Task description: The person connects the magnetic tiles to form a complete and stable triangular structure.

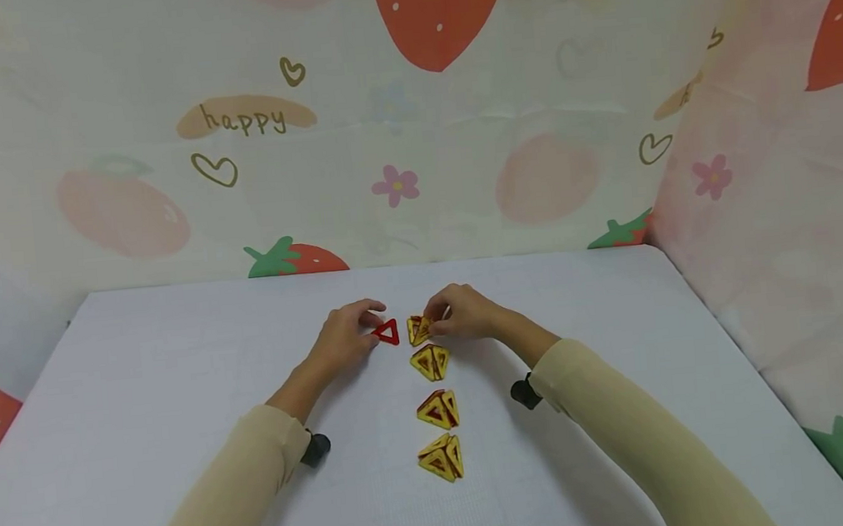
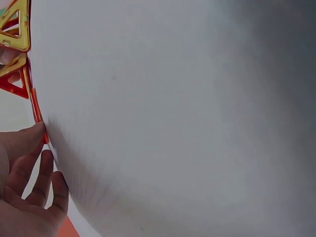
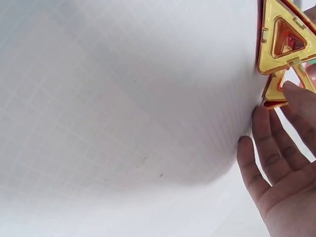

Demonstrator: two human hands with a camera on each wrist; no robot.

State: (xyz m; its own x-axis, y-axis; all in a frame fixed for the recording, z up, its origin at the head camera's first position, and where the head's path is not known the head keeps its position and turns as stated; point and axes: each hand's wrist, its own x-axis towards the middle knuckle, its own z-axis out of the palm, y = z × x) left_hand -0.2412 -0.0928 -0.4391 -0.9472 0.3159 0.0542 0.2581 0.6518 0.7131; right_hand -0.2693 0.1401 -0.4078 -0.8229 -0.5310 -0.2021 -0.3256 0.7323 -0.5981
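Observation:
In the head view my left hand (image 1: 343, 337) pinches the edge of a red triangular magnetic tile (image 1: 395, 334), which lies flat on the white table. Its thumb sits on the tile while the other fingers spread loosely behind. Across a small gap, my right hand (image 1: 463, 313) grips a small pyramid (image 1: 414, 331) of yellow and red triangular tiles by its right side. That pyramid is farthest from me in a column of several. The right wrist view shows the right thumb and fingers (image 3: 270, 153) around it, with a nearer yellow pyramid (image 3: 269, 54) overlapping.
Three more yellow and red pyramids, the nearest one (image 1: 454, 458) included, stand in a line down the middle of the white table (image 1: 145, 454). A strawberry-printed cloth (image 1: 448, 219) hangs behind the table's back edge, with another at the right.

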